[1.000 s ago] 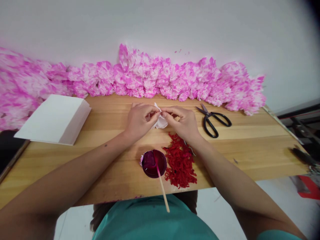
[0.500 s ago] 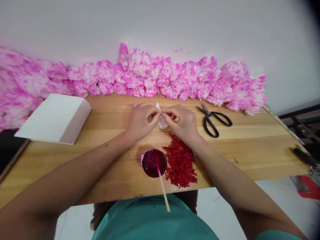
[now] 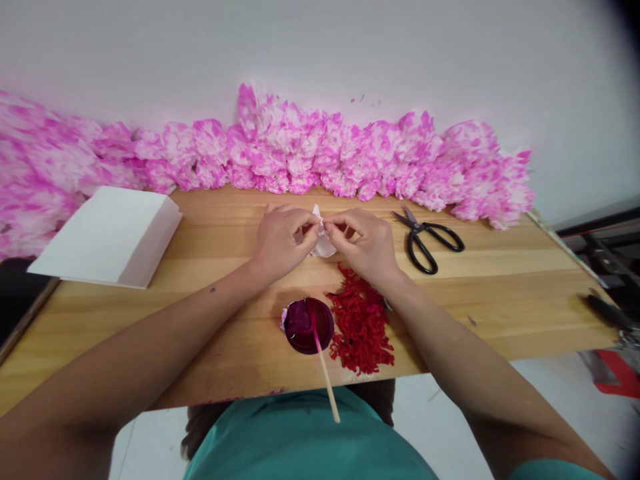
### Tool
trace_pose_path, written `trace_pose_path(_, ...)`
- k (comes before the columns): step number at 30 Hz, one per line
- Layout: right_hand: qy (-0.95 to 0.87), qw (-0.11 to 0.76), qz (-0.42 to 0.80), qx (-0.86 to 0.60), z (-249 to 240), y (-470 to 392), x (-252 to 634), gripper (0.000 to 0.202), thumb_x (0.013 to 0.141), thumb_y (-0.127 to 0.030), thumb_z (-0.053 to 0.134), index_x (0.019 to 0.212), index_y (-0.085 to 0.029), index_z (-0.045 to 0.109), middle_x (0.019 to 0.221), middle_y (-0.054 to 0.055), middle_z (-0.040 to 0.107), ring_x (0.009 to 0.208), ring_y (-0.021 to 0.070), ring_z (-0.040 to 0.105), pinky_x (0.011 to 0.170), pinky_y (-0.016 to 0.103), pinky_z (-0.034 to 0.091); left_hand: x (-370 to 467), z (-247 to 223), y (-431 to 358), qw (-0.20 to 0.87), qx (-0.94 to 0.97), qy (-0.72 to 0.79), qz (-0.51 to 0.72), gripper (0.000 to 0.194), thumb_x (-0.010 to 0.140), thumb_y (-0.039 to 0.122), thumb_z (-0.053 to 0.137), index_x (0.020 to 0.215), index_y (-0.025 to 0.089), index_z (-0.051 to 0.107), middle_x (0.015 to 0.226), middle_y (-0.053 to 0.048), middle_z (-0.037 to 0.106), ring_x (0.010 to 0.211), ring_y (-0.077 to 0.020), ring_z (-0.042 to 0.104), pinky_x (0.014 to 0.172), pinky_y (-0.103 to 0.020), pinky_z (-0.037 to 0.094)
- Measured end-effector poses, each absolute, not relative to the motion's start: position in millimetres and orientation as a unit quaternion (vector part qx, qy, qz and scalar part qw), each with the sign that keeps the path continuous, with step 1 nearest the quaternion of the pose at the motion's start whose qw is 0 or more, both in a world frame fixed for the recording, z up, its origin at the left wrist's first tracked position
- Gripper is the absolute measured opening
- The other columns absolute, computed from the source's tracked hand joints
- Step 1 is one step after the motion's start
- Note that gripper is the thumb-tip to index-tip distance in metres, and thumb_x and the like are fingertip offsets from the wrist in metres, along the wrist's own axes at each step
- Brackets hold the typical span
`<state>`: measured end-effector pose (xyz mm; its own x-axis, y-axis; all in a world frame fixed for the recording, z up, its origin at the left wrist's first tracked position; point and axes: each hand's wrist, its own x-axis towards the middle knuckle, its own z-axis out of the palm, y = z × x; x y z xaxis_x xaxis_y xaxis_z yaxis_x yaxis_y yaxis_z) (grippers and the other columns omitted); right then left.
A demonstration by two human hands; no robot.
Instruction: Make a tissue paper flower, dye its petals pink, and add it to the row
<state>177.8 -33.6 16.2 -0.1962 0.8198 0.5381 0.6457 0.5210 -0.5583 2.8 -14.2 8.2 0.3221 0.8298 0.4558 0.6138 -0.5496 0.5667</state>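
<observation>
A small piece of white tissue paper, gathered narrow at its middle, is between my two hands above the table. My left hand pinches the gathered part from the left with thumb and forefinger. From the other side my right hand pinches at the same spot, fingertips nearly touching the left ones. Whatever binds the gathered part is too small to make out. Nearer to me, a bowl of dark magenta liquid holds a wooden stick leaning over its rim. Beside it lies a heap of red yarn strands.
Black-handled scissors lie spread at the right. On the left sits a thick stack of white paper. Pink-and-white paper flowers line the table's back against the wall. The wooden table ends just before my body.
The fingertips of my right hand have shifted very slightly at the gathered paper. My left hand stays in place, and the other things lie as before.
</observation>
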Motion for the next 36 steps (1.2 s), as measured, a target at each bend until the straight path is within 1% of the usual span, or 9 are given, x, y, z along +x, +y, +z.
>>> trace_pose_path(4,-0.756,0.418,0.123,-0.488,16.4,-32.7,179.0,0.012,0.089,-0.02,0.063,0.087,-0.021,0.075,0.078,0.001,0.073,0.066,0.0135,0.061,0.061,0.027,0.046,2.2,5.9,-13.1,0.152,0.788,0.46,0.38,0.015,0.087,0.024,0.057,0.078,0.021,0.069,0.072,0.002,0.069,0.07,-0.0154,0.058,0.077,-0.034,0.037)
trace_pose_path(9,-0.768,0.419,0.109,-0.472,16.0,-32.2,180.1,0.012,0.089,-0.021,0.064,0.09,-0.021,0.075,0.08,0.002,0.074,0.068,0.0145,0.062,0.063,0.028,0.047,2.0,5.4,-13.1,0.16,0.789,0.454,0.382,0.015,0.087,0.023,0.057,0.079,0.021,0.069,0.072,0.001,0.069,0.069,-0.0151,0.058,0.076,-0.034,0.037)
trace_pose_path(16,-0.801,0.38,0.038,-0.461,16.2,-33.9,179.7,0.012,0.091,-0.022,0.062,0.088,-0.021,0.074,0.079,0.003,0.073,0.073,0.0185,0.062,0.067,0.032,0.045,2.8,8.0,-14.5,0.137,0.809,0.442,0.362,0.018,0.087,0.024,0.056,0.071,0.02,0.064,0.067,0.001,0.065,0.068,-0.0158,0.055,0.076,-0.035,0.036)
trace_pose_path(25,-0.797,0.379,0.033,-0.469,16.0,-33.7,178.1,0.011,0.09,-0.021,0.062,0.085,-0.02,0.073,0.078,0.003,0.072,0.072,0.0176,0.062,0.065,0.031,0.044,4.0,7.7,-14.5,0.147,0.804,0.448,0.363,0.018,0.086,0.023,0.057,0.068,0.02,0.061,0.066,0.001,0.063,0.068,-0.015,0.054,0.076,-0.035,0.036)
trace_pose_path(31,-0.775,0.396,0.084,-0.485,15.7,-33.5,177.6,0.012,0.09,-0.022,0.061,0.088,-0.021,0.073,0.08,0.002,0.073,0.068,0.0148,0.061,0.063,0.029,0.046,4.5,8.9,-14.3,0.171,0.784,0.463,0.376,0.019,0.086,0.023,0.057,0.068,0.02,0.062,0.064,0.002,0.062,0.066,-0.0145,0.054,0.073,-0.033,0.036)
trace_pose_path(36,-0.764,0.398,0.111,-0.495,17.2,-33.9,177.2,0.011,0.088,-0.022,0.062,0.086,-0.022,0.072,0.08,0.002,0.072,0.067,0.0145,0.06,0.062,0.028,0.047,3.9,7.0,-13.4,0.179,0.778,0.461,0.386,0.017,0.086,0.026,0.058,0.071,0.022,0.065,0.065,0.002,0.065,0.066,-0.0149,0.055,0.073,-0.034,0.039)
